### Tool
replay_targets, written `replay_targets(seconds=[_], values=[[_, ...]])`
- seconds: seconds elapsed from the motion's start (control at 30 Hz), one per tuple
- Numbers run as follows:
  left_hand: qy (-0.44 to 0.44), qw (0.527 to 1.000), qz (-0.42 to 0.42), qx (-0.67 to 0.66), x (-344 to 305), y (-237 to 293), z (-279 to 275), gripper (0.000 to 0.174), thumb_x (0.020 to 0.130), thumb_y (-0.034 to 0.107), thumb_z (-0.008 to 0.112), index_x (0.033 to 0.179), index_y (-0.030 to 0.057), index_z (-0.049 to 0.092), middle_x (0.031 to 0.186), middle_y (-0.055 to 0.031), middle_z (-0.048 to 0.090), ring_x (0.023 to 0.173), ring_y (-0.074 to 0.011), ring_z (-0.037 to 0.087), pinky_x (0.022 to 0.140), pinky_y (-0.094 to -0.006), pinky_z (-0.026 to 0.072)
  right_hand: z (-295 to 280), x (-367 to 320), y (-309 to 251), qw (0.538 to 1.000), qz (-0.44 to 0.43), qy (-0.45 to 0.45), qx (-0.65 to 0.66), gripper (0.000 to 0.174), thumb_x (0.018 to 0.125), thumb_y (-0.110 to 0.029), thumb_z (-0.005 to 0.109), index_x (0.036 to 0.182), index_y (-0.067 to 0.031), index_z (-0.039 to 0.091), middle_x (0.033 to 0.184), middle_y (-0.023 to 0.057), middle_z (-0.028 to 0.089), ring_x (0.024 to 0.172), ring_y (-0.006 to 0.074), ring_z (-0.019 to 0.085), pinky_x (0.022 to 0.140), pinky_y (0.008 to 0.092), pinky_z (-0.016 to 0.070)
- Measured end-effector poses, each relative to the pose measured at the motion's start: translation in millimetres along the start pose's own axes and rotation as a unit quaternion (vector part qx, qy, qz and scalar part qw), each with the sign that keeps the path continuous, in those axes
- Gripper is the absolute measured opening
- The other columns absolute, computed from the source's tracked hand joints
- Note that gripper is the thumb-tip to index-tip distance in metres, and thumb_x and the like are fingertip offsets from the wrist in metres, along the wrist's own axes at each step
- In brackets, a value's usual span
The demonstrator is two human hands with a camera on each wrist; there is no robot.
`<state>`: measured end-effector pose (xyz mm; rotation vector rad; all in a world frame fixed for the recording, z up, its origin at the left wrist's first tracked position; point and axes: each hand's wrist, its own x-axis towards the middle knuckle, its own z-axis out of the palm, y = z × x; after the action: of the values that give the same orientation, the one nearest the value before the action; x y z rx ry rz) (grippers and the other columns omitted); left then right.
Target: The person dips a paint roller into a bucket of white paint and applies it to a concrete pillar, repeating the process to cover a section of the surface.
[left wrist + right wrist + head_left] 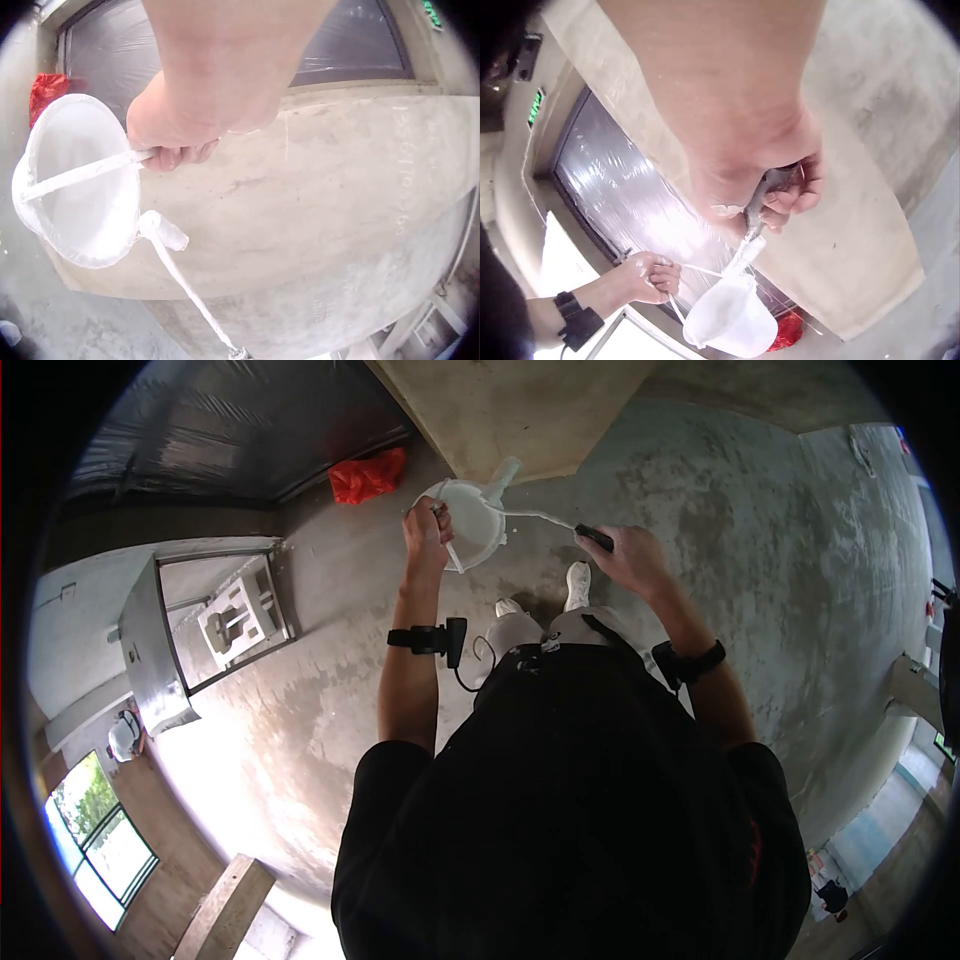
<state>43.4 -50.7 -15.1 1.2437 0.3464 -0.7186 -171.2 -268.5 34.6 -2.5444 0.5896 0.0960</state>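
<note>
The left hand (428, 532) grips the handle of a white bucket (476, 525); in the left wrist view its fingers (180, 155) curl round the pale handle bar (90, 174) over the bucket's mouth. The right hand (632, 558) holds the dark grip (594, 539) of a paint roller, whose white-coated rod runs left to the roller head (503, 472) at the bucket's rim. In the right wrist view, the right hand's fingers (787, 201) wrap the grey grip, and the roller head (744, 256) stands at the rim of the bucket (742, 322).
A red bag (368, 476) lies behind the bucket, by a plastic-covered panel (250, 420). A concrete wall (520, 410) rises just ahead. The person's shoes (577, 585) stand on the stained floor (720, 540). Another person in a white helmet (125, 736) is at far left.
</note>
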Motion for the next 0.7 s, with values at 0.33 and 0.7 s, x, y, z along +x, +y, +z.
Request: replay_targets(seconds=[0.33, 0.7], values=[[-0.006, 0.999, 0.018, -0.025, 9, -2, 3, 0.018, 0.076, 0.019, 0.048, 0.065, 0.0053, 0.045, 0.048, 0.0012, 0.029, 0.038, -0.0100, 0.023, 0.037, -0.0272, 0.0184, 10, 0, -7, 1.000, 0.018, -0.021, -0.009, 0.040, 0.082, -0.047, 0.058, 0.085, -0.0079, 0.068, 0.068, 0.0149, 0.063, 0.070, 0.0338, 0.063, 0.063, 0.0426, 0.0492], [-0.010, 0.998, -0.017, -0.059, 13, 8, 5, 0.015, 0.076, 0.019, 0.050, 0.068, 0.0072, 0.046, 0.049, 0.0014, 0.030, 0.040, -0.0116, 0.026, 0.040, -0.0273, 0.0210, -9, -22, 35, 0.996, 0.062, 0.050, 0.046, 0.040, 0.084, -0.046, 0.059, 0.089, -0.0077, 0.069, 0.075, 0.0150, 0.065, 0.072, 0.0334, 0.063, 0.064, 0.0411, 0.0487]])
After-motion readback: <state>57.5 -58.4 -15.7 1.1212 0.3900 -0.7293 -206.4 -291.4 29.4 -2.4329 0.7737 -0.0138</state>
